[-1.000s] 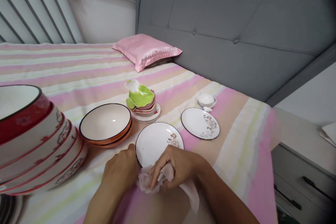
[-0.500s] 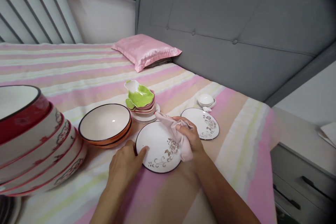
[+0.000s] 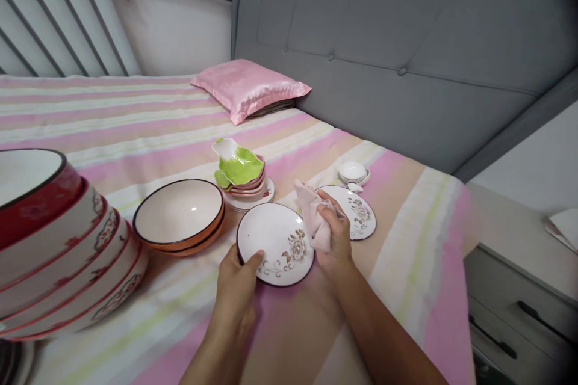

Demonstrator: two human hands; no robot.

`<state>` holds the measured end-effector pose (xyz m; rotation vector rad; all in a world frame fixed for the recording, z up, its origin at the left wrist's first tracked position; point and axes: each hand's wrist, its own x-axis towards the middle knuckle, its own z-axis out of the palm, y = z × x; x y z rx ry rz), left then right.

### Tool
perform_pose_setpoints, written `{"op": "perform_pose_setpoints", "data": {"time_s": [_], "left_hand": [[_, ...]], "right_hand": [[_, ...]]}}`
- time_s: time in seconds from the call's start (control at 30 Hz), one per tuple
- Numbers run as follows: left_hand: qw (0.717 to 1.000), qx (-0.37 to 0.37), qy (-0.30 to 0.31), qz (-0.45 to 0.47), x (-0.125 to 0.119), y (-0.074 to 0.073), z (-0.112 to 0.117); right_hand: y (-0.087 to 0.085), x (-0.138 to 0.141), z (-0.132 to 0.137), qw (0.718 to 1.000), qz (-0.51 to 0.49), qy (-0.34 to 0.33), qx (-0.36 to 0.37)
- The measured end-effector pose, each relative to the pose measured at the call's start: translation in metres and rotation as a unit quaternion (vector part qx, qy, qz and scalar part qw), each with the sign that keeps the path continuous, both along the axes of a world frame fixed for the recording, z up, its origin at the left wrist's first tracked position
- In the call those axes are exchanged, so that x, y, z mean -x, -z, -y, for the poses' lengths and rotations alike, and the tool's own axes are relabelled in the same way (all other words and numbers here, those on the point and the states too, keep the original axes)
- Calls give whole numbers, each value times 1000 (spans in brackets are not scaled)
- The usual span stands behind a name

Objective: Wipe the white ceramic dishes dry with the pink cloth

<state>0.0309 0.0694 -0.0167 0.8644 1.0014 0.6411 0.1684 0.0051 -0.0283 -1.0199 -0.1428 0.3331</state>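
A white plate (image 3: 271,240) with a dark rim and a brown flower print is held at its left edge by my left hand (image 3: 239,277), thumb on top and fingers underneath. It looks tilted slightly off the bed. My right hand (image 3: 336,231) is closed around a crumpled pale pink cloth (image 3: 311,216) at the plate's right edge. Behind that hand lies a second flowered plate (image 3: 360,210), partly covered by it. Just beyond the held plate, a green leaf-shaped dish (image 3: 239,163) tops a small stack of dishes on white saucers (image 3: 257,198).
Orange bowls (image 3: 180,213) and a tall stack of red-and-white bowls (image 3: 67,252) stand to the left. White spoons (image 3: 353,172) sit beyond the second plate. A pink pillow (image 3: 250,87) rests by the grey headboard (image 3: 383,30). A drawer cabinet (image 3: 519,307) is at the right.
My left hand has moved right and raised the plate a little off the bed. The cloth in my right hand has shifted from over the plate's face to its right edge.
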Motion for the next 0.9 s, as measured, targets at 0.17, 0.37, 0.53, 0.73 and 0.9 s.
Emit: {"op": "perform_pose_setpoints", "data": {"time_s": [0.17,0.37,0.53,0.73,0.9], "left_hand": [[997,59,-49,10,-2,-12,7],[991,-55,-93,78,1,-19,14],[968,-243,-59,-28,15,-34,11],[885,-448,101,-81,20,-37,9],[802,-535,245,-103,15,-29,12]], "right_hand": [[-4,2,1,999,15,31,26],[-9,5,3,994,72,71,45],[-12,6,7,970,183,144,75],[-14,9,10,933,283,201,97],[-26,19,18,871,418,238,102]]}}
